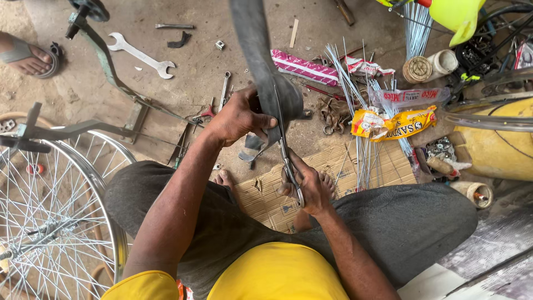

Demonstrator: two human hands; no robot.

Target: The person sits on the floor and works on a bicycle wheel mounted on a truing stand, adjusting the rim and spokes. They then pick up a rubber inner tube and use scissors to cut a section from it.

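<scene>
My left hand (240, 115) grips a dark rubber inner-tube strip (256, 53) that rises toward the top of the view. My right hand (309, 186) holds metal scissors (285, 149), their blades pointing up into the folded lower end of the strip just below my left fingers. Both hands work above my lap, over my bare feet and a piece of brown cardboard (338, 166) on the ground.
A spoked bicycle wheel (53, 222) and frame lie at left. A large wrench (141, 55), small tools and bolts are scattered on the dirt floor. Loose spokes (355, 94), yellow packets (397, 122) and a yellow container (499, 150) sit at right. Another person's sandalled foot (25, 55) is at far left.
</scene>
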